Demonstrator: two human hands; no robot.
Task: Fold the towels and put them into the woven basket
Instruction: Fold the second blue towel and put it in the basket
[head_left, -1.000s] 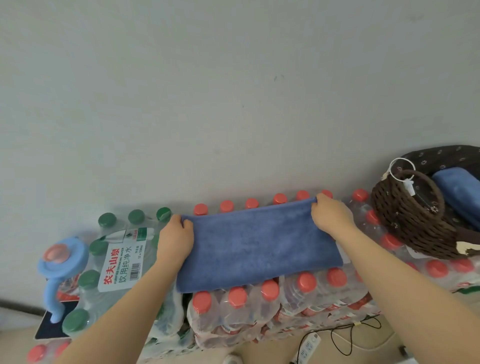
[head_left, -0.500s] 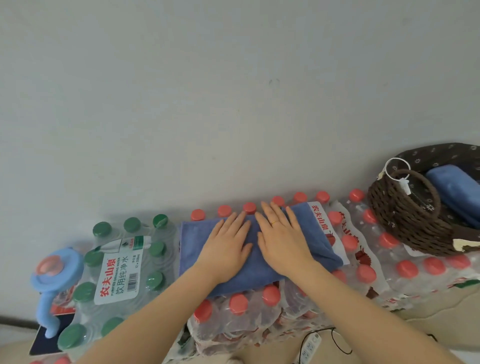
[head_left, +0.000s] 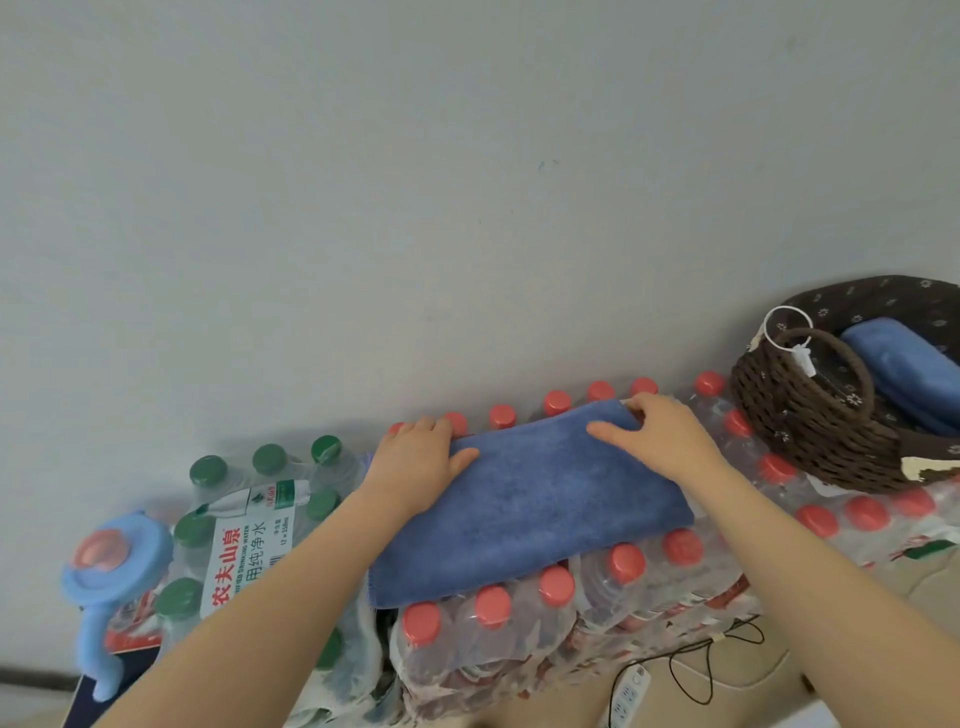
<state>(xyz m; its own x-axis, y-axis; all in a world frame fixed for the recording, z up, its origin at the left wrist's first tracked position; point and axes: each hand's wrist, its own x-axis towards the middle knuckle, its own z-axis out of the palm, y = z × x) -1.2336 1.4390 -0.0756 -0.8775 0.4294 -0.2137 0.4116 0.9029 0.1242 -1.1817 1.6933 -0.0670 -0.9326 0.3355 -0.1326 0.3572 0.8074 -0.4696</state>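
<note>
A blue towel (head_left: 524, 504) lies folded into a long strip on top of packs of red-capped water bottles (head_left: 556, 587). My left hand (head_left: 415, 457) grips its far left corner, thumb on top of the cloth. My right hand (head_left: 657, 434) grips the far right corner, thumb pointing left across the towel. A dark brown woven basket (head_left: 810, 415) with a handle stands at the right on the bottles. Inside it lies another folded blue towel (head_left: 904, 374).
A pack of green-capped bottles (head_left: 249, 514) with a white label sits to the left. A light blue plastic handle-shaped object (head_left: 109, 566) is at the far left. A grey wall rises right behind the bottles. A power strip (head_left: 628, 691) and black cable lie on the floor below.
Both hands lay flat side by side on the middle of the towel half a second ago. They have moved apart and now hold its far left and right corners.
</note>
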